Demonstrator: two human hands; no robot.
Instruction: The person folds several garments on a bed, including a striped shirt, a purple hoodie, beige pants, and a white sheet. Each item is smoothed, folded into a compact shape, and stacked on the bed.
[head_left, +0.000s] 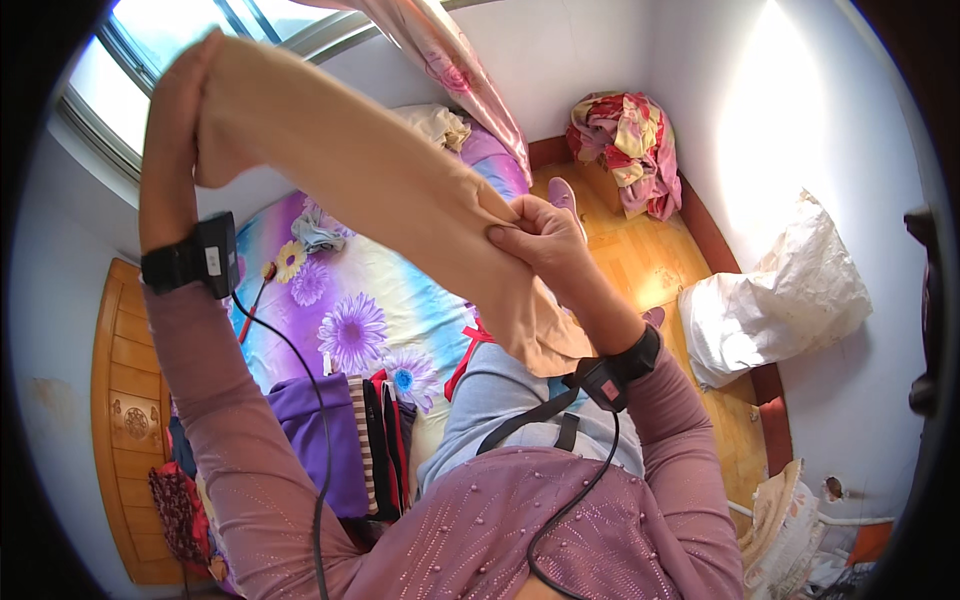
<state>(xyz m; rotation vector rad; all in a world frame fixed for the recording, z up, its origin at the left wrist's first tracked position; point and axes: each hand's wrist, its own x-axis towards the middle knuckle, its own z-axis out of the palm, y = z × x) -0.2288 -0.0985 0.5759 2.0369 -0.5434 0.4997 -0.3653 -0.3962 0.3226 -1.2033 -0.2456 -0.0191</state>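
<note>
A long beige cloth garment (360, 165) is stretched slantwise in the air between my hands, over the bed and my lap. At its upper end, near the window, my left hand (180, 97) holds the cloth; the fingers are mostly hidden by the fabric. Lower down, the thumb and fingers of my right hand (540, 232) pinch a fold of it. The loose lower end hangs past my right hand, over my grey trousers (480, 409). From this view I cannot tell whether the garment is a sleeve or a trouser leg.
A flowered bedsheet (405, 300) covers the bed, with folded clothes (315, 427) to my left. A crumpled cloth (319, 232) lies farther back. On the floor are a white sack (772, 300) and a bundle of patterned fabric (630, 150). Cables (319, 465) run from both wrist straps.
</note>
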